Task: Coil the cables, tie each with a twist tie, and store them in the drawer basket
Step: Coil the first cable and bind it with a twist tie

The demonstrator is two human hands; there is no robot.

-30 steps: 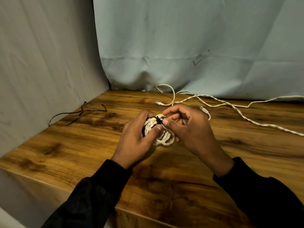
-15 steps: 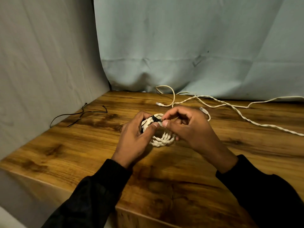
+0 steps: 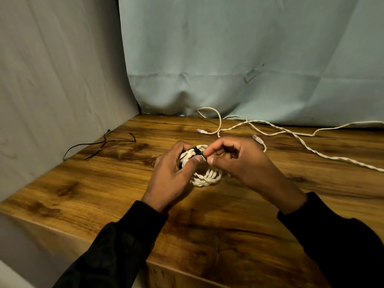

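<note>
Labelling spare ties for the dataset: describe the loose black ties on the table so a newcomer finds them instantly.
Start at the wooden table and go to its far-left corner, where the grey cloth wall meets the top. The thin black twist ties lie there, loose and crossed, untouched by either hand. Unlike the thick white braided cables at the back right, they are dark and wire-thin.

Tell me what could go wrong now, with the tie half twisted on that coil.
1. The right hand pinches only the tip of the black twist tie; it could slip and the twist loosen.
2. The left hand grips just one side of the coil, so loops on the free side may spring apart.
3. The loose cable lies close behind and might snag.
</note>
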